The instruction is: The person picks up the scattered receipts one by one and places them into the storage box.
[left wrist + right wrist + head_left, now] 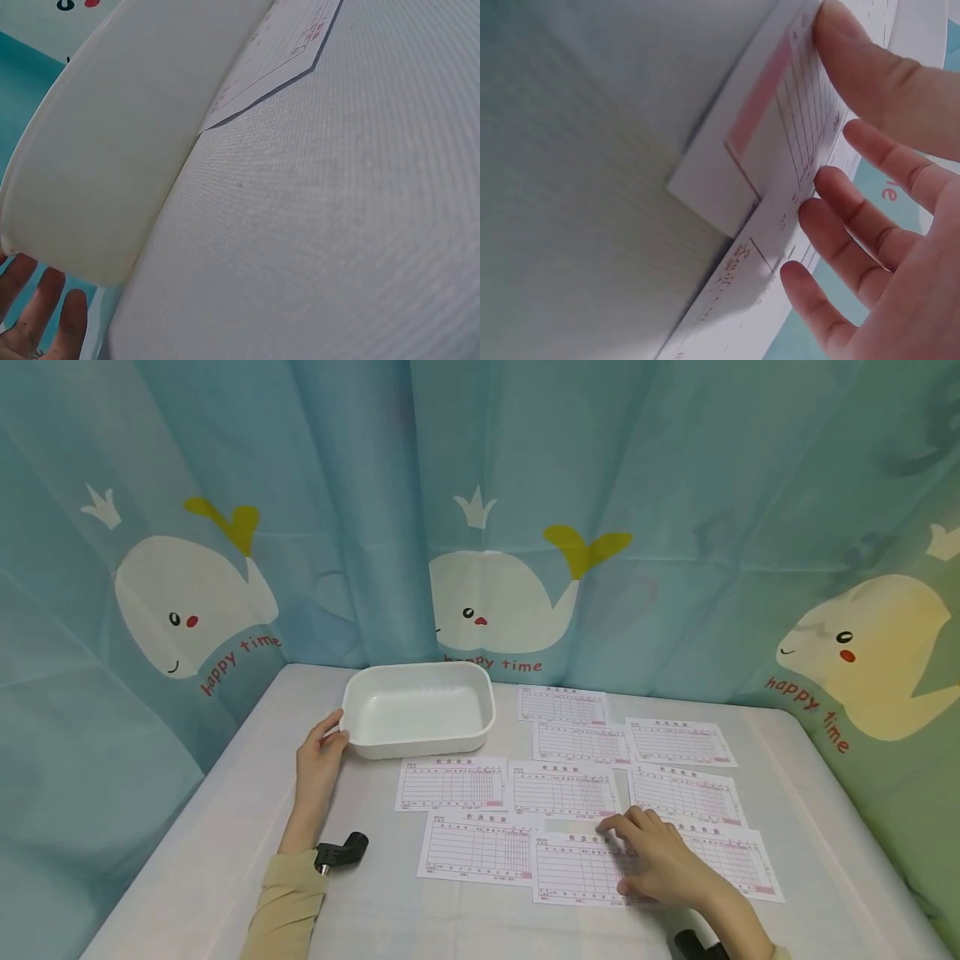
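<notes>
A white rectangular plastic tub [417, 706] stands at the back left of the table. My left hand [318, 772] rests against its left side; in the left wrist view, extended fingers [69, 319] lie by the tub's corner. My right hand [662, 862] is over the right end of a printed receipt slip [573, 870] in the front row, with fingers spread and loosely bent. In the right wrist view, the thumb [855, 56] lies at the paper's surface, while the other fingers stand apart from it. Whether the thumb presses the slip I cannot tell.
Several more receipt slips lie flat in rows, some overlapping, among them one slip [480, 847] at front left and another [678, 743] at back right. A white cloth covers the table [420, 922]. Behind it hangs a blue-green curtain [360, 527] with whale prints.
</notes>
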Available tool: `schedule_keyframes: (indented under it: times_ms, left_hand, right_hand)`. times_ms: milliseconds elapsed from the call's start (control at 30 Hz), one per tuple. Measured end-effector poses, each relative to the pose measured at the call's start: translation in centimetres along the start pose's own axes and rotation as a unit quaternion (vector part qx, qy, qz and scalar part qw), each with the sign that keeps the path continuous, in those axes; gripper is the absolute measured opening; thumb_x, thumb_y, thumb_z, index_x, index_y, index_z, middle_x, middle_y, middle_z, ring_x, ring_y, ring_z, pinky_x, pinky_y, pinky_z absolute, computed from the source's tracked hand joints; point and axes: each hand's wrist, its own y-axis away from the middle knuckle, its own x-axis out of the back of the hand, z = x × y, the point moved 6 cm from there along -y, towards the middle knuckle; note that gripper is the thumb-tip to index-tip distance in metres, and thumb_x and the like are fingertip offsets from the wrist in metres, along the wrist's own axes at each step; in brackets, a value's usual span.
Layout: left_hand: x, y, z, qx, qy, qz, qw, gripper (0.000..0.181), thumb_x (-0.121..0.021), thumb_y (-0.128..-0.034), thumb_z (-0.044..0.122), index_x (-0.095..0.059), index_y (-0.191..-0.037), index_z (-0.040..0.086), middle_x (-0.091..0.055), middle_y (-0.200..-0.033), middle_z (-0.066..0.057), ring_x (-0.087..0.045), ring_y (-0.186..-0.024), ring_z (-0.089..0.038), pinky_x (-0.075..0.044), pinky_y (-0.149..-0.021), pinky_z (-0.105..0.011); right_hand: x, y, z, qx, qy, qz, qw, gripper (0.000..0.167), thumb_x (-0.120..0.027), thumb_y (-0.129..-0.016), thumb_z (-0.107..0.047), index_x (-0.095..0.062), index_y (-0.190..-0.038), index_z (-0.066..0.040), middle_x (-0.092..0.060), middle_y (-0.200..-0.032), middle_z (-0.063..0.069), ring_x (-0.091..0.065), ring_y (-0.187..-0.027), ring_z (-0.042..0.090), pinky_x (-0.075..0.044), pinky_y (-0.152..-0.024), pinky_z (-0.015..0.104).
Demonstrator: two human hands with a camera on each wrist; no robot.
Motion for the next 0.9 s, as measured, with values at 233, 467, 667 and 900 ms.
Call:
schedule_keyframes:
  times_ms: [233, 467, 667, 900]
  left_hand:
    - [-0.01, 0.06, -0.14, 0.011, 0.0, -0.006, 0.9999, 0.044, -0.052, -0.0977, 0.014, -0.048, -0.141, 0.01, -0.046, -0.147, -0.013, -0.05, -0.099, 0.008, -0.042, -0.077, 0.003]
    - [-0.07, 0.05, -0.28, 0.009, 0.009, -0.003, 0.9999, 0.044, -0.052, -0.0979, 0.013, -0.047, -0.142, 0.011, -0.047, -0.145, -0.014, -0.05, -0.098, 0.008, -0.042, -0.077, 0.002]
    - [-0.06, 0.12, -0.61, 0.012, 0.003, 0.007, 0.9999, 0.043, -0.052, -0.0976, 0.013, -0.049, -0.141, 0.013, -0.05, -0.142, -0.011, -0.05, -0.097, 0.007, -0.042, -0.077, 0.003]
    - [-0.11, 0.11, -0.56, 0.018, -0.001, 0.009, 0.9998, 0.043, -0.052, -0.0978, 0.014, -0.049, -0.141, 0.013, -0.05, -0.142, -0.012, -0.049, -0.098, 0.007, -0.041, -0.077, 0.003]
  right_hand:
    - [-0.07, -0.21, -0.07, -0.002, -0.009, -0.012, 0.9999, 0.065, -0.087, -0.056, -0.025, -0.057, -0.114, -0.026, -0.049, -0.099, -0.011, -0.042, -0.096, 0.012, -0.035, -0.078, 0.036]
    - [-0.08, -0.17, -0.06, 0.002, -0.013, 0.002, 0.9999, 0.06, -0.089, -0.055, -0.024, -0.059, -0.108, -0.023, -0.047, -0.104, -0.01, -0.041, -0.097, 0.012, -0.038, -0.077, 0.036]
    - [-0.04, -0.01, -0.22, 0.005, -0.002, 0.015, 0.9999, 0.061, -0.089, -0.056, -0.022, -0.058, -0.108, -0.025, -0.054, -0.106, -0.013, -0.048, -0.099, 0.013, -0.042, -0.082, 0.043]
    - [0.06, -0.15, -0.27, -0.004, -0.012, 0.057, 0.9983, 0.045, -0.08, -0.066, -0.003, -0.059, -0.097, -0.027, -0.053, -0.091, -0.022, -0.045, -0.09, 0.003, -0.037, -0.082, 0.037]
